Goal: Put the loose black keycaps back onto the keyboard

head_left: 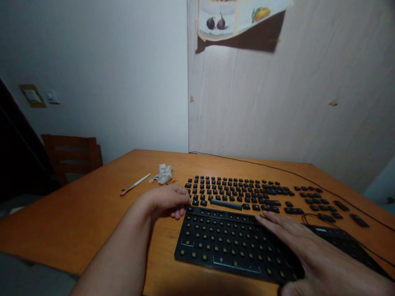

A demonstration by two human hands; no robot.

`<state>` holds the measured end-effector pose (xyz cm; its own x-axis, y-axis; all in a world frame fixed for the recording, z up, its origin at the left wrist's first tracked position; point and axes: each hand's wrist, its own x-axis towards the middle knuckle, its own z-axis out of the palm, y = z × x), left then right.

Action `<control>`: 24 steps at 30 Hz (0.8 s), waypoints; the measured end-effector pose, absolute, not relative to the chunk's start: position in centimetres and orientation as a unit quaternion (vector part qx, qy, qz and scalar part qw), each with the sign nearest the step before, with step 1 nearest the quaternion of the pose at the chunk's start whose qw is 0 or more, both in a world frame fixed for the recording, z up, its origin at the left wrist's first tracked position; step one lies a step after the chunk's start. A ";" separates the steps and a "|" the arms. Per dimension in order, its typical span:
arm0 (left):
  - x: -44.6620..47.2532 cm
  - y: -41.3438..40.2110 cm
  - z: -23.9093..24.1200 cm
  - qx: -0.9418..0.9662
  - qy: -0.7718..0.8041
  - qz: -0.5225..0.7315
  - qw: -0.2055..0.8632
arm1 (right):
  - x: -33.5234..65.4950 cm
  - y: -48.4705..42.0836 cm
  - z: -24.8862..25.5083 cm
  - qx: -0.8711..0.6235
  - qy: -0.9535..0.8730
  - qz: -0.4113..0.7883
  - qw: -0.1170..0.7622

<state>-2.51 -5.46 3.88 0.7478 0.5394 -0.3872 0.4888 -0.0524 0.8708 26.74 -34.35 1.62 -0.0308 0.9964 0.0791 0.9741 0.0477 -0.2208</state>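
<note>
A black keyboard without its keycaps lies on the table, with rows of small key stems bare. My right hand spans its right part, fingers stretched over the far edge and thumb at the near edge, holding it. Just beyond the keyboard's far left corner is my left hand, fingers curled and thumb pressed in a pinch. Whatever that pinch holds, if anything, is hidden. Loose black keycaps lie in rows behind the keyboard, the nearest touching or almost touching my left fingertips. The long spacebar is among them.
On the wooden table, a white brush-like stick and a crumpled whitish tissue lie at the left. A thin black cable runs along the back and right. A wooden chair stands beyond the left edge.
</note>
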 end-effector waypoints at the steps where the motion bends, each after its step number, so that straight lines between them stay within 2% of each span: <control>1: -2.6 -5.4 3.9 0.725 0.351 0.026 0.592 | 27.0 -34.4 1.7 -0.687 -0.718 0.048 0.103; 5: -2.7 -5.2 4.5 0.721 0.325 0.042 0.611 | 27.6 -34.2 3.4 -0.696 -0.705 0.007 0.134; 11: -2.0 -5.7 6.4 0.731 0.306 0.114 0.599 | 27.0 -31.2 8.4 -0.713 -0.643 -0.005 0.279; 15: -1.9 -5.8 8.1 0.670 0.293 0.267 0.627 | 26.5 -28.9 10.4 -0.680 -0.615 0.022 0.399; 18: -2.2 -4.8 9.4 0.522 0.285 0.423 0.684 | 26.3 -27.9 10.4 -0.671 -0.582 0.006 0.459; 21: -2.3 -3.1 9.9 0.347 0.273 0.554 0.706 | 26.4 -27.8 9.5 -0.693 -0.538 -0.061 0.475; 24: -1.9 -1.5 9.3 0.312 0.305 0.590 0.679 | 26.6 -28.4 8.5 -0.717 -0.515 -0.115 0.456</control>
<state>-1.85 -1.54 9.28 0.1172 0.9921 -0.0451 -0.6118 0.1079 0.7836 26.63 -28.35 8.52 0.4437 0.6335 0.6339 0.8429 -0.0547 -0.5354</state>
